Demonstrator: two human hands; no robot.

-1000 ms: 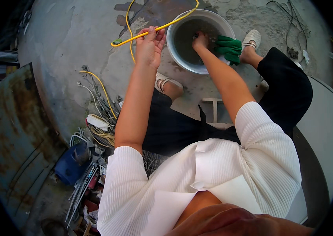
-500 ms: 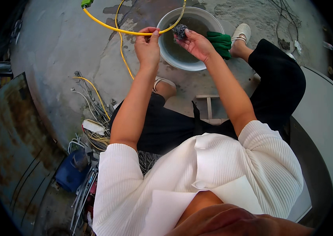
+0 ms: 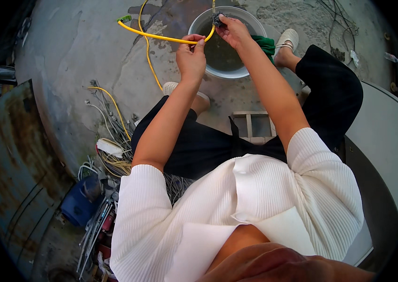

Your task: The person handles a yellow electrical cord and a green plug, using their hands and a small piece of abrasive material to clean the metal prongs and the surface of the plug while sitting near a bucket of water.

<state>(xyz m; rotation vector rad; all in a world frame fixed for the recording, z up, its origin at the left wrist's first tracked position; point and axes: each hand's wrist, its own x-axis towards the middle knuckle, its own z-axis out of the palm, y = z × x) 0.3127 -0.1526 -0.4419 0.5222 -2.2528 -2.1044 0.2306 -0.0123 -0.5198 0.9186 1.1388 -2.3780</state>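
Note:
My left hand [image 3: 192, 58] pinches a yellow cable [image 3: 161, 37] between thumb and fingers. From there the cable runs left to a green connector [image 3: 124, 19] and bends upward on the right. A grey steel wool scrubber [image 3: 218, 19] is in my right hand [image 3: 233, 32], pressed around the cable above the left hand. Both hands are over or beside the near left part of a pale round basin [image 3: 258, 27] holding murky water [image 3: 227, 54]. Green cloth or a glove [image 3: 264, 46] hangs over the basin's right rim, partly hidden by my right forearm.
A tangle of cables [image 3: 114, 150] lies left of my legs, near a blue container [image 3: 81, 201] and a rusty metal sheet [image 3: 8, 174]. A small wooden stool [image 3: 250, 114] stands between my legs. Thin black wires [image 3: 342, 28] lie at the far right.
My left hand has moved right along with the cable and its green connector. My right hand has gone up, and the scrubber, apart from the cable before, is now on it.

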